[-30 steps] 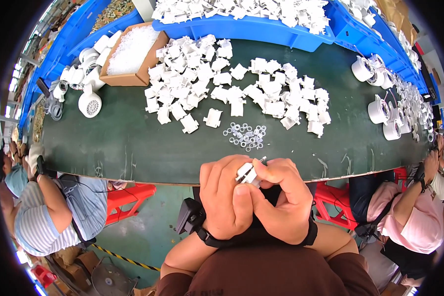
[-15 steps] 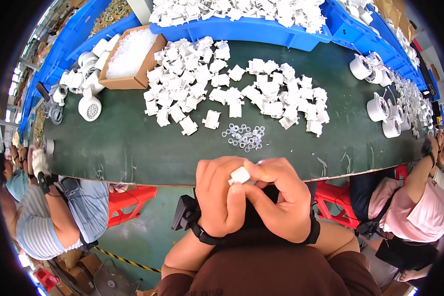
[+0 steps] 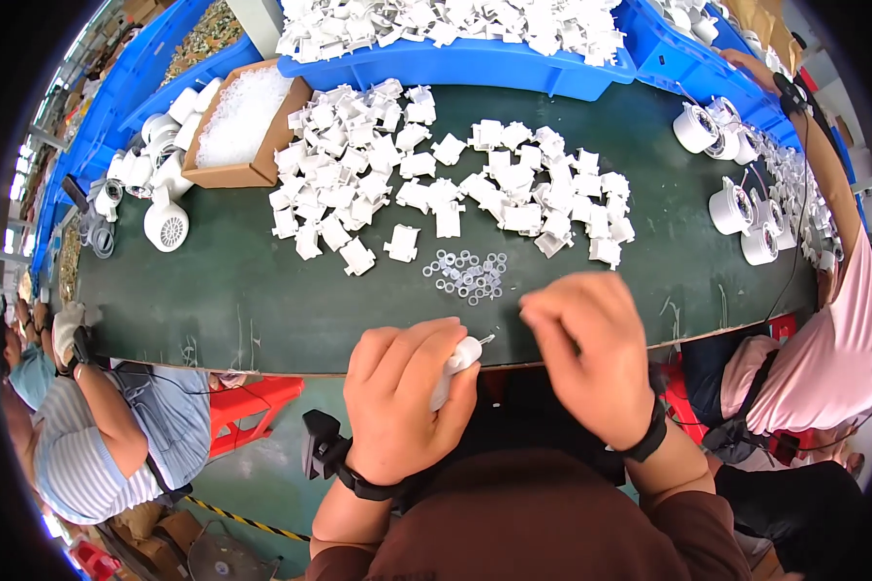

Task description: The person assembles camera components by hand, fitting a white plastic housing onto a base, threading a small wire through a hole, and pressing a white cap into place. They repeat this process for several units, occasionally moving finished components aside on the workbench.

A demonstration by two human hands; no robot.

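Observation:
My left hand (image 3: pixel 402 397) is closed around a small white plastic part (image 3: pixel 464 354), whose rounded end shows between thumb and forefinger. A thin clear or white piece sticks out of that end. Most of the part is hidden in my palm. Apart from it, my right hand (image 3: pixel 596 358) hovers over the table's front edge, fingers bent and thumb a little away from them, with nothing visible in its grasp. Just ahead of it on the green table (image 3: pixel 291 320) lies a small pile of clear rings (image 3: pixel 470 275). Beyond them spread heaps of white plastic housings (image 3: pixel 349 165).
A long blue bin (image 3: pixel 455 70) full of white parts stands at the back. At left are a cardboard box (image 3: pixel 233 174) of clear pieces and white round-headed units (image 3: pixel 167 225). White cylindrical units (image 3: pixel 731 208) stand at right. Co-workers sit on both sides; one arm (image 3: pixel 824 145) reaches to the right-hand bin.
My hands have come apart: the right has drawn away to the right, while the left keeps the white part, now turned differently. The co-worker at right has raised an arm toward the bin.

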